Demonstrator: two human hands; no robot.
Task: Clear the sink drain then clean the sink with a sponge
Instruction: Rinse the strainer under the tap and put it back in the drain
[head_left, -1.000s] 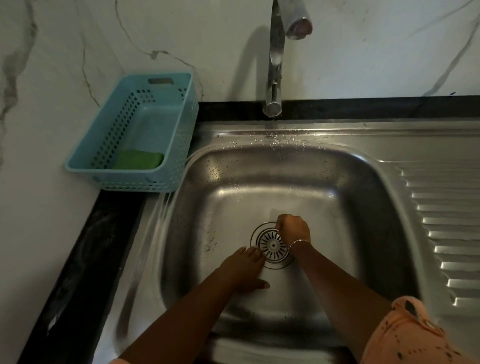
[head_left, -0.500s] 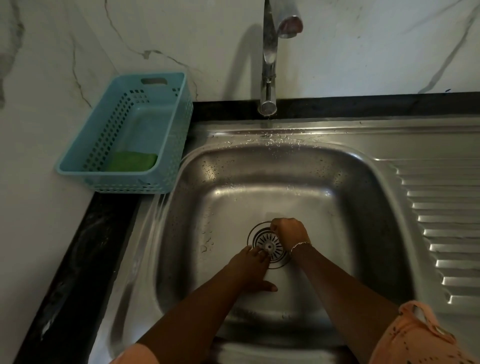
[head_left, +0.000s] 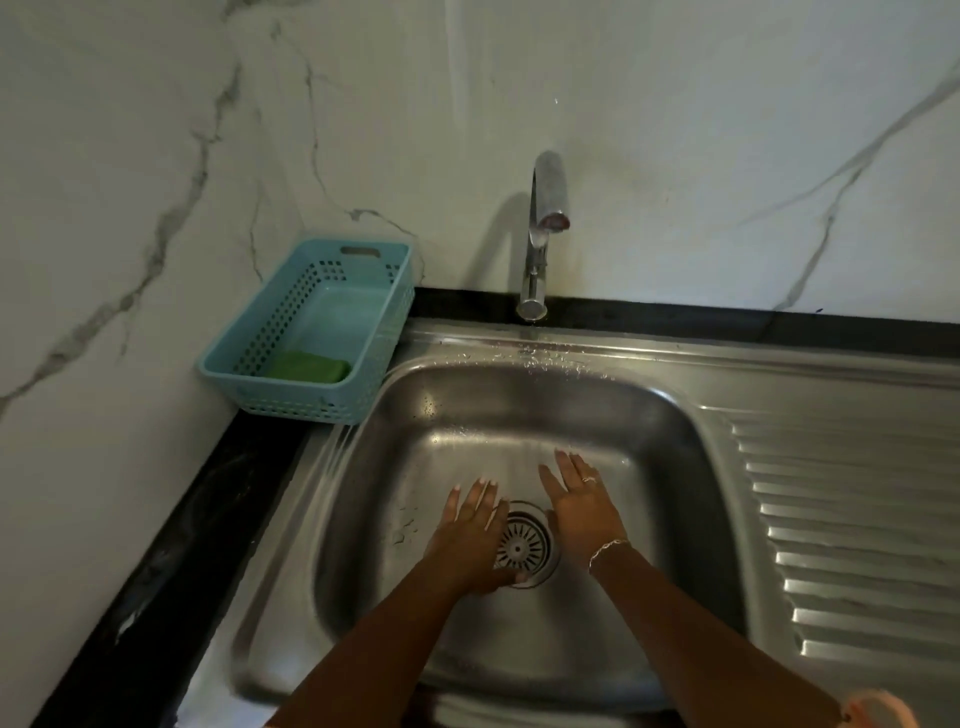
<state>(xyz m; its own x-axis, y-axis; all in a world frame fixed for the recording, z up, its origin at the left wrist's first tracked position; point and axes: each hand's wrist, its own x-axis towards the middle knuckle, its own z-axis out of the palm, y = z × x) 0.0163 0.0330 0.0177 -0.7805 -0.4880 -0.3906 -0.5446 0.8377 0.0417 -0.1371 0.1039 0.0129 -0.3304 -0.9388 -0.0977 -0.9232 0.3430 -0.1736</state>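
The steel sink (head_left: 519, 415) has a round slotted drain strainer (head_left: 522, 545) at its bottom. My left hand (head_left: 470, 535) lies flat on the sink floor just left of the strainer, fingers spread, thumb touching the strainer's front rim. My right hand (head_left: 579, 504) hovers open just right of the strainer, fingers apart and pointing to the back wall; it holds nothing. A green sponge (head_left: 309, 367) lies in the near end of a light blue basket (head_left: 382, 338) on the counter left of the sink.
A chrome faucet (head_left: 540, 234) stands behind the basin, spout over the back rim, with water drops below it. The ribbed draining board (head_left: 852, 519) runs to the right. A black counter strip (head_left: 171, 545) and marble walls border the left and back.
My right hand was closed over the strainer; now it has let go, opened and lifted to the right. My left hand has spread flat beside the drain. The camera has tilted up.
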